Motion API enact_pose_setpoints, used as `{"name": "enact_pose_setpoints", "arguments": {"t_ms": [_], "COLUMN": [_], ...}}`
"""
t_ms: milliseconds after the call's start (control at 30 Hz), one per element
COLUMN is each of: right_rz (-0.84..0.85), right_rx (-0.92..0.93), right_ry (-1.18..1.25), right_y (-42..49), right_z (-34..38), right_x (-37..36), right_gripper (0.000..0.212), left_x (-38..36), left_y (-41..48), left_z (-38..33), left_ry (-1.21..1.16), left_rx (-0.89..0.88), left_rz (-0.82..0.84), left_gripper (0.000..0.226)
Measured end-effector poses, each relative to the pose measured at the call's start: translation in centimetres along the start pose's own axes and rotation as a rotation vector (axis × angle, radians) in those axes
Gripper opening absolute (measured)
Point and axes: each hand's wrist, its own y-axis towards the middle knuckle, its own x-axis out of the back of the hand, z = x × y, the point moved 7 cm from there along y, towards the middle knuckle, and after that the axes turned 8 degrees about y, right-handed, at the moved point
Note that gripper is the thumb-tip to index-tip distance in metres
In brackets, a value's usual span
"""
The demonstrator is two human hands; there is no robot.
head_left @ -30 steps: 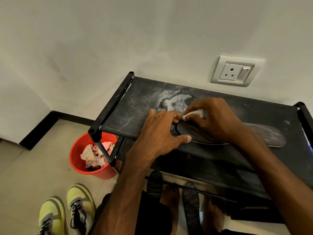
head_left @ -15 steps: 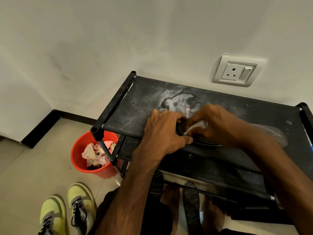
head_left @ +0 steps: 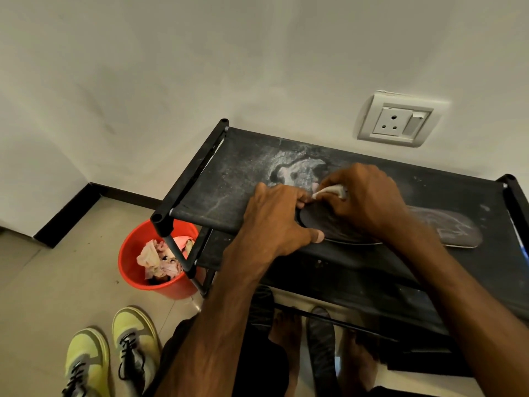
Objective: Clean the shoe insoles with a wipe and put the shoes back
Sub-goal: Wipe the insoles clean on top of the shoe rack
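Note:
A dark insole lies lengthwise on the top shelf of a black shoe rack. My left hand rests over its heel end, thumb along the near edge, fingers curled at the tip. My right hand pinches a white wipe and presses it against the insole's heel end. The insole's toe end shows pale smears. A pair of yellow-green sneakers stands on the floor at the lower left.
A red bucket with crumpled used wipes sits on the floor by the rack's left leg. A wall socket is above the rack. A whitish stain marks the shelf behind my hands. Dark slippers and bare feet show under the rack.
My right hand has slid the wipe from the insole's near side back toward the far edge of the heel. My left hand stays on the heel end.

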Motion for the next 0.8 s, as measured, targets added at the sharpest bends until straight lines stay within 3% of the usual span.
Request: {"name": "enact_pose_setpoints", "arguments": {"t_ms": [200,333,600,700,800], "right_rz": [0.268,0.430,0.007,-0.004,0.103], "right_rx": [0.110,0.077,-0.018,0.015,0.069], "right_ry": [0.118,0.202,-0.011,-0.001,0.047], "right_y": [-0.8,-1.5,-0.1,-0.3,-0.8], "right_z": [1.5,1.1,-0.2,0.1,0.9], "right_x": [-0.7,-0.5,0.2,-0.1,-0.3], "right_gripper": [0.016,0.014,0.018,0.018,0.018], "left_x": [-0.2,-0.1,0.2,0.1,-0.1], "left_y": [0.0,-0.1,-0.1,-0.1,-0.1], "left_z": [0.1,0.1,0.1,0.2,0.2], "left_ry": [-0.012,-0.033,-0.023,-0.027,-0.024], "left_rx": [0.030,0.038,0.020,0.030,0.033], "left_rz": [0.000,-0.007,-0.002,-0.012,-0.020], "left_gripper": [0.065,0.072,0.070,0.070,0.068]}}
